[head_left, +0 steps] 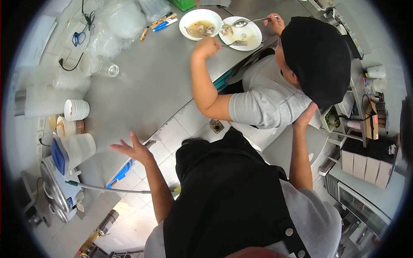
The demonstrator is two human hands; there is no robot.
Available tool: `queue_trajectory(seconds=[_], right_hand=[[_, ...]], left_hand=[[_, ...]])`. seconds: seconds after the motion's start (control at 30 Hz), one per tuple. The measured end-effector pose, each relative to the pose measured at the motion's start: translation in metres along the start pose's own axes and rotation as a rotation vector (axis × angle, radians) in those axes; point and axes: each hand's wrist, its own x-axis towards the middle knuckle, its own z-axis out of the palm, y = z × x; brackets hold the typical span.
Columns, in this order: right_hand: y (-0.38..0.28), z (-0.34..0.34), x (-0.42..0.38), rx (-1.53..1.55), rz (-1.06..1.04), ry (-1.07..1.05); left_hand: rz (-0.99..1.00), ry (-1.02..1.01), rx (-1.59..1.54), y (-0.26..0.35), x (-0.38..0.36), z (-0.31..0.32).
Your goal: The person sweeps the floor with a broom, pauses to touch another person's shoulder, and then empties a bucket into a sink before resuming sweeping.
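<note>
My left hand (134, 149) is held out over the edge of the steel counter (142, 86), fingers spread and holding nothing. On the upper back of a seated co-worker's grey shirt (269, 101) rests my right hand (306, 116); it looks flat, though some fingers are hidden. The co-worker, in a black cap (318, 60), has a fork (237, 43) in one hand and a spoon (241, 23) in the other. Both utensils are over a white plate (254, 41) with food scraps. Beside it stands a white bowl (185, 20) of broth.
Stacked white cups (76, 110), a clear jug with a blue lid (79, 150) and a rice cooker (56, 189) line the counter's left side. Plastic bags (122, 23) and pens (162, 25) lie farther back. A shelf of boxes (365, 167) stands at right.
</note>
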Motion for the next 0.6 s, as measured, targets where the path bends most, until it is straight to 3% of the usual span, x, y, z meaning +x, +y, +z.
queue_trajectory(seconds=[0.03, 0.2, 0.27, 0.4, 0.6], right_hand=[[-0.008, -0.001, 0.011, -0.007, 0.123, -0.025], [0.053, -0.026, 0.091, 0.138, 0.349, -0.048], [0.052, -0.023, 0.124, 0.178, 0.39, -0.074], [0.05, -0.02, 0.153, 0.211, 0.422, -0.101], [0.054, -0.013, 0.141, 0.215, 0.453, -0.111]], left_hand=[[-0.019, 0.052, 0.014, 0.007, -0.001, -0.007], [0.07, 0.004, 0.057, 0.019, -0.031, -0.021], [0.165, -0.152, 0.249, 0.001, -0.048, -0.027], [0.376, -0.19, 0.522, 0.0, -0.093, -0.04], [0.301, -0.321, 0.554, 0.007, -0.15, -0.04]])
